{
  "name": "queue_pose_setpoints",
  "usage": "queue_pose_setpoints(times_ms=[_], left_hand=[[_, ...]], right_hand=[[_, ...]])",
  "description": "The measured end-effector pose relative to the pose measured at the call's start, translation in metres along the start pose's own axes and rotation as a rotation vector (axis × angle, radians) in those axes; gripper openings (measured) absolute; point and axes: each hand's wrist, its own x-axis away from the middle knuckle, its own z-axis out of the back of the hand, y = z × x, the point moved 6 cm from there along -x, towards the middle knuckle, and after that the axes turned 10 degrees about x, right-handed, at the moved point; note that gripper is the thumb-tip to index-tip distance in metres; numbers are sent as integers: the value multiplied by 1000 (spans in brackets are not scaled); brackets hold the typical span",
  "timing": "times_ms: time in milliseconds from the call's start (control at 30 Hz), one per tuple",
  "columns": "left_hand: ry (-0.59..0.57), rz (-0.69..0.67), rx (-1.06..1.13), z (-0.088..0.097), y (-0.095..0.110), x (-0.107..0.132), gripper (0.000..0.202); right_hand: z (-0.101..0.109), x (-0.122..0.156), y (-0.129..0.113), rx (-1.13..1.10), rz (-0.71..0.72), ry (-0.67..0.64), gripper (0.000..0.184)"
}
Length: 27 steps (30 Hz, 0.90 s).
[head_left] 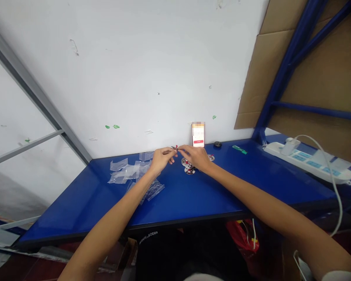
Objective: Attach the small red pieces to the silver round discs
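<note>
Both hands meet above the back middle of the blue table. The fingertips of my left hand (163, 158) are closed in a pinch on a small dark thin piece with a red bit (174, 148), too small to name. My right hand (196, 157) pinches the same piece from the other side. Below and beside my right hand lie several shiny round metal discs with red parts (189, 171), partly covered by that hand. Clear plastic bags (123, 171) are spread near my left hand and forearm.
A lit phone (198, 136) leans upright against the white wall (163, 58). To its right lie a black round object (217, 144) and a green stick-shaped item (240, 149). A white power strip (307, 162) with a plugged-in cable occupies the right end of the blue table (82, 199).
</note>
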Motion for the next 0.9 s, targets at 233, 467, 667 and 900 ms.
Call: queue_pose_setpoints(times_ms=[233, 467, 667, 900], left_hand=[[-253, 160, -105, 5, -3, -2, 19], [-168, 19, -332, 23, 7, -8, 19], [-179, -3, -739, 25, -11, -11, 22], [-258, 60, -600, 10, -35, -7, 16]], right_hand=[[1, -1, 1, -134, -126, 11, 22], [4, -13, 13, -432, -59, -133, 23], [16, -17, 76, -406, -115, -204, 34], [-33, 16, 76, -472, 40, -690, 74]])
